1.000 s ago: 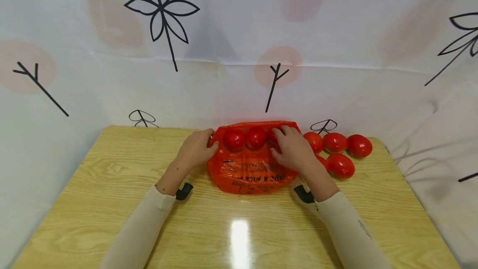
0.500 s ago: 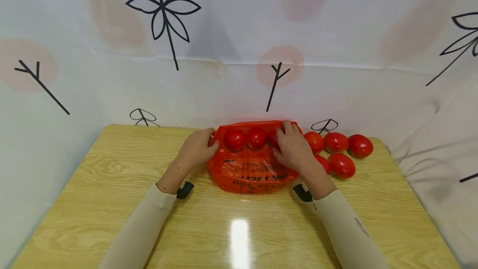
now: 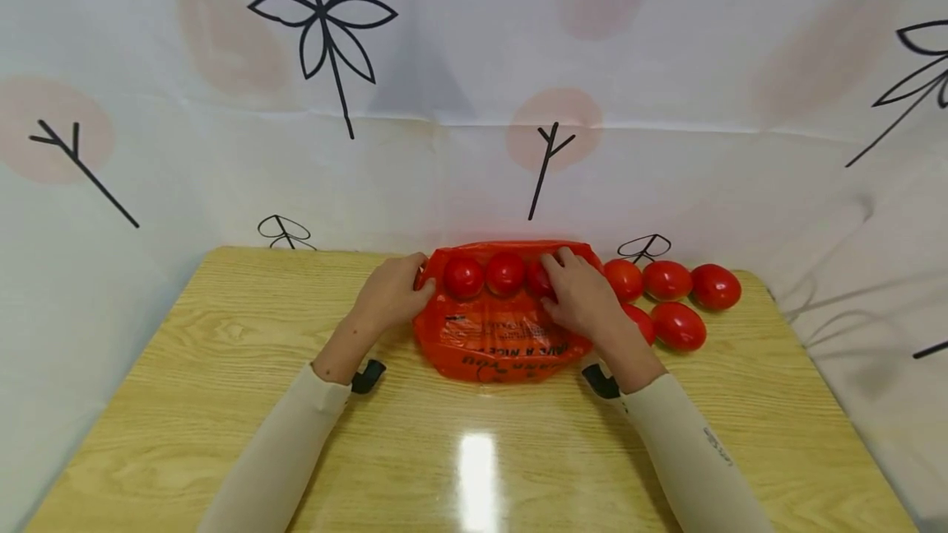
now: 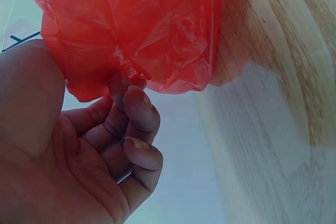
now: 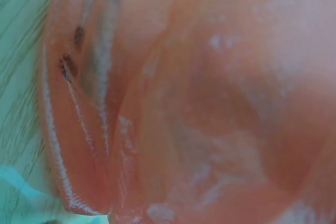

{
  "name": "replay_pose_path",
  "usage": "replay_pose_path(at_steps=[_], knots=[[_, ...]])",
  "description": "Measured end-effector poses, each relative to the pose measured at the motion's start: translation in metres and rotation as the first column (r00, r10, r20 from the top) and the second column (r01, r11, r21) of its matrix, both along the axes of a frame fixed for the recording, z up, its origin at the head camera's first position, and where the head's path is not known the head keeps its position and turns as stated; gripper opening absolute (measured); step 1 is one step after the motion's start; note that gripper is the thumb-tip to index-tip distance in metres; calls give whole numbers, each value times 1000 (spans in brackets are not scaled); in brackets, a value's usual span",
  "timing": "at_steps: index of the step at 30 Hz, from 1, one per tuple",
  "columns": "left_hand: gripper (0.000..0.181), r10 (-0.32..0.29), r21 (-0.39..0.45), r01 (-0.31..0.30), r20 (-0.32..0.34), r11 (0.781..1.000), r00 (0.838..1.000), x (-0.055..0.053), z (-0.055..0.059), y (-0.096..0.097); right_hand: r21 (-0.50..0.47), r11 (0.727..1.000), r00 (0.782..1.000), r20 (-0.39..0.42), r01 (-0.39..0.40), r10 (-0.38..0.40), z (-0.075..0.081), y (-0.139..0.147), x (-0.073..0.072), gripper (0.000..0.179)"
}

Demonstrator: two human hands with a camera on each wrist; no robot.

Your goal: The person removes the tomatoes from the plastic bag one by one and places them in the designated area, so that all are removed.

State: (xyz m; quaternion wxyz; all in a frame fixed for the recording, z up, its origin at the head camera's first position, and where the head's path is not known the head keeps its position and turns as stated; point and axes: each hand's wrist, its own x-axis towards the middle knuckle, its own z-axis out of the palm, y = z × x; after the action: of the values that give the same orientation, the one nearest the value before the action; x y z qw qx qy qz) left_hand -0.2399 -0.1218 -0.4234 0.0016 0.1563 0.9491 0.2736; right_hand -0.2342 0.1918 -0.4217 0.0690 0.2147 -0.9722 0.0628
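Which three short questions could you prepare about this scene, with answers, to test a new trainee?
1. How many shiny red oval tomatoes lie to the right of the thin red plastic bag?
2. True or false: the bare left hand holds a tomato.
3. Fill in: the lettering printed on the bag is ____ in colour.

Key: 1. Five, one partly hidden. 2. False; it pinches the bag. 3. Black.
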Motion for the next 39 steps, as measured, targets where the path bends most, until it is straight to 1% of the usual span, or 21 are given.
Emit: replay_pose_path(at_steps=[3, 10, 19, 25, 32, 39], knots=[[24, 2, -2, -2, -1, 1000, 1000, 0, -1, 0, 0, 1000, 1000, 4, -7, 7, 0, 0, 0, 51], [23, 2, -5, -2, -2, 1000, 1000, -1, -1, 0, -35, 999, 1000, 13, -3, 3, 3, 1, 3, 54], [18, -1, -1, 1, -1, 1000, 1000, 0, -1, 0, -132, 991, 1000, -4, -30, 29, 10, 3, 10, 61], [18, 0, 4, 0, 4, 1000, 1000, 1, 0, 0, -213, 976, 999, -26, -40, 35, 14, 5, 19, 64], [20, 3, 5, -3, 14, 1000, 1000, 1, 0, 0, -294, 954, 995, -98, -55, 28, 17, 5, 30, 65], [22, 6, -1, -6, 9, 1000, 1000, 0, -1, -1, -347, 938, 995, -103, -26, -10, 23, 3, 38, 67]])
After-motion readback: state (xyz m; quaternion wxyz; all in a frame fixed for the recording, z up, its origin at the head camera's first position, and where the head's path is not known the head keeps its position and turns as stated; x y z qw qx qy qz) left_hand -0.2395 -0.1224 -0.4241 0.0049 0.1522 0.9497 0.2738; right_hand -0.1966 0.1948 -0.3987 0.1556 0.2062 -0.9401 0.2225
